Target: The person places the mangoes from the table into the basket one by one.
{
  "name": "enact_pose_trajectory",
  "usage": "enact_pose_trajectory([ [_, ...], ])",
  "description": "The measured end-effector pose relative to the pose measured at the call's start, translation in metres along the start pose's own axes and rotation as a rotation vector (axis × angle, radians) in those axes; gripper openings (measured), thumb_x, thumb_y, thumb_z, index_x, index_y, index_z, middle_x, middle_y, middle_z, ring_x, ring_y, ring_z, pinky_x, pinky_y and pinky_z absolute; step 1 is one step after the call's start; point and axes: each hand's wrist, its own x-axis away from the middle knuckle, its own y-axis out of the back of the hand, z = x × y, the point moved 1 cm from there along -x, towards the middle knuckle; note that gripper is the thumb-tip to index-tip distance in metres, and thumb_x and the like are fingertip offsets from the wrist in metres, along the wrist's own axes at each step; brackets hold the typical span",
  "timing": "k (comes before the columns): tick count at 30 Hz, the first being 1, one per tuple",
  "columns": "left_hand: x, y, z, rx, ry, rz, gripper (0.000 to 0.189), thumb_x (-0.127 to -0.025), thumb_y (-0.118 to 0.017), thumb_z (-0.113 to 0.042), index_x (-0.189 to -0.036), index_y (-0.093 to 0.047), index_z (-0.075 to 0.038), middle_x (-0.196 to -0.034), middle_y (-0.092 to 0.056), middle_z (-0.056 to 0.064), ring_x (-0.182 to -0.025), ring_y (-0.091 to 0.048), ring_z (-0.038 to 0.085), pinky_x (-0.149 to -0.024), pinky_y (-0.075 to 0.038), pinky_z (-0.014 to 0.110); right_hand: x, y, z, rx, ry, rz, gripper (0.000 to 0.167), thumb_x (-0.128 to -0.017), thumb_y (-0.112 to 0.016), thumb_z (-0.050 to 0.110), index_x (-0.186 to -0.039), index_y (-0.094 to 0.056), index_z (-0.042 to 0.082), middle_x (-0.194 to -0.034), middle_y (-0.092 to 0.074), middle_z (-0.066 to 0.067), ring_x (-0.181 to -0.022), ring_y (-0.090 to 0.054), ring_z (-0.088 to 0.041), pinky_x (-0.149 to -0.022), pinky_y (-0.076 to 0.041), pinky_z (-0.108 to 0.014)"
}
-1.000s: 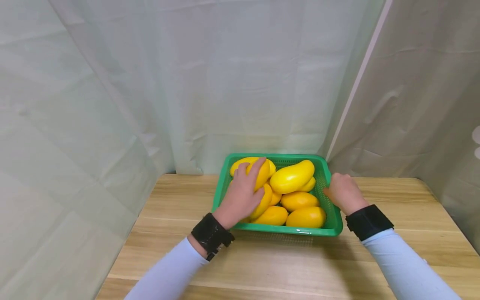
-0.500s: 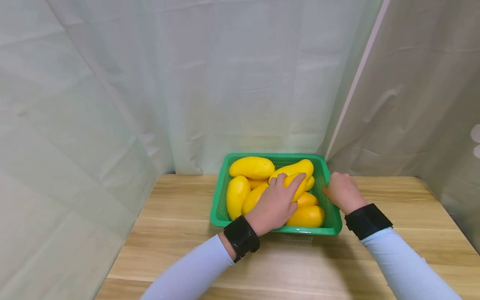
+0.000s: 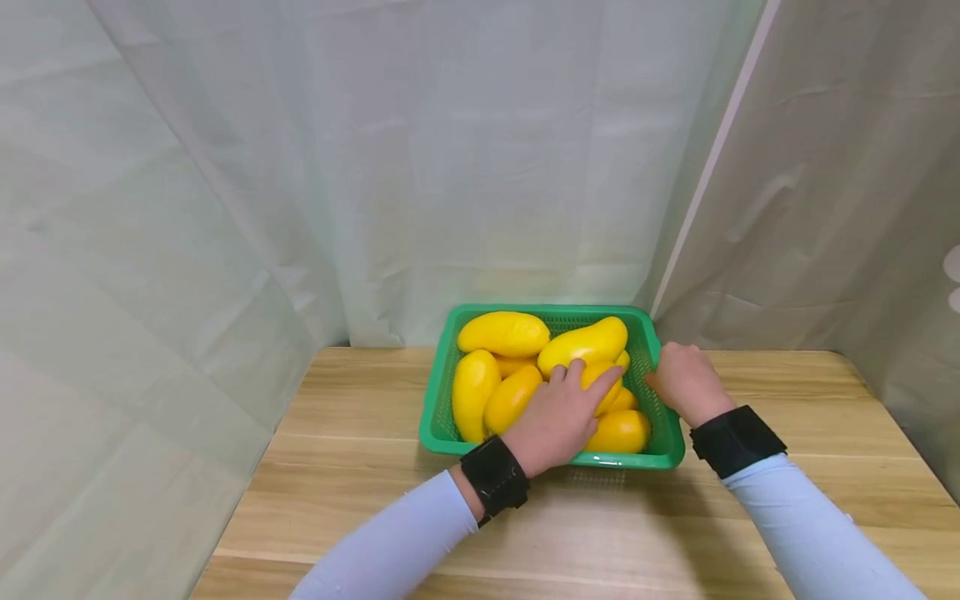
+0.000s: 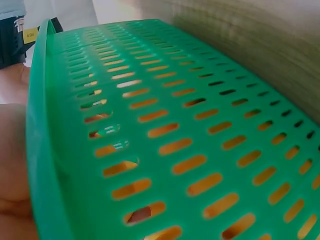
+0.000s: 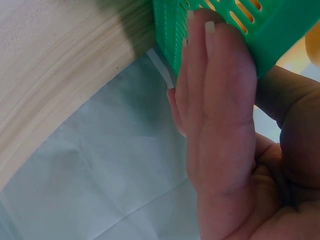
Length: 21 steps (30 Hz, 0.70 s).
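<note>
A green slotted plastic basket (image 3: 630,461) full of yellow mangoes sits on the table in the head view. My left hand (image 3: 553,423) reaches over its front rim and holds a mango (image 3: 602,387) low among the others on the right side. At the basket's right rim my right hand (image 3: 692,383) grips the edge. In the right wrist view its fingers (image 5: 225,100) lie along the outside wall, with the thumb on the inner side. The basket's slotted wall (image 4: 165,115) fills the left wrist view, hiding most of the left hand; orange-yellow shows through the slots.
The light wooden table (image 3: 337,500) extends around the basket. Pale grey sheeting (image 3: 495,167) hangs behind and along both sides, close to the basket's back rim. Several more mangoes, such as one at the left (image 3: 474,396), lie in the basket.
My left hand has carried the mango from the basket's left side to its right and lowered it among the others there. The right hand has stayed at the rim.
</note>
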Motion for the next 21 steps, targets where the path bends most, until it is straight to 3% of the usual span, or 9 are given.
enact_pose_trajectory([
  [7, 0.0042, -0.0059, -0.0031, -0.008, -0.008, 0.005, 0.068, -0.086, -0.060, -0.028, -0.145, -0.025, -0.029, -0.109, -0.043, 0.007, -0.073, -0.037, 0.018, -0.048, -0.032, 0.018, 0.0019, 0.0002, 0.0012, -0.006, -0.004, 0.011, 0.022, -0.085, -0.062, 0.014, -0.079, -0.057, -0.006, -0.062, -0.054, -0.011, -0.053, -0.057, -0.020, -0.045, -0.048, -0.025],
  [11, 0.0054, -0.0075, -0.0040, -0.005, 0.004, 0.024, 0.067, -0.088, -0.060, -0.036, -0.145, -0.025, -0.030, -0.114, -0.041, 0.007, -0.078, -0.037, 0.019, -0.052, -0.033, 0.019, 0.0028, 0.0008, 0.0022, -0.008, -0.012, 0.023, 0.022, -0.085, -0.062, 0.014, -0.081, -0.057, -0.007, -0.064, -0.055, -0.012, -0.053, -0.058, -0.020, -0.044, -0.048, -0.024],
  [15, 0.0061, -0.0079, -0.0052, 0.001, 0.028, 0.064, 0.065, -0.089, -0.056, -0.046, -0.145, -0.025, -0.030, -0.123, -0.038, 0.008, -0.087, -0.038, 0.020, -0.060, -0.035, 0.022, 0.0028, 0.0012, 0.0023, -0.005, -0.011, 0.028, 0.023, -0.085, -0.063, 0.014, -0.082, -0.057, -0.008, -0.064, -0.055, -0.012, -0.054, -0.058, -0.020, -0.045, -0.048, -0.024],
  [21, 0.0072, -0.0080, -0.0063, -0.006, 0.063, 0.091, 0.058, -0.091, -0.052, -0.047, -0.142, -0.031, -0.027, -0.132, -0.035, 0.009, -0.107, -0.037, 0.024, -0.073, -0.044, 0.032, 0.0017, 0.0006, 0.0005, 0.012, 0.004, 0.016, 0.024, -0.084, -0.064, 0.015, -0.081, -0.057, -0.007, -0.065, -0.054, -0.012, -0.056, -0.057, -0.022, -0.047, -0.048, -0.026],
])
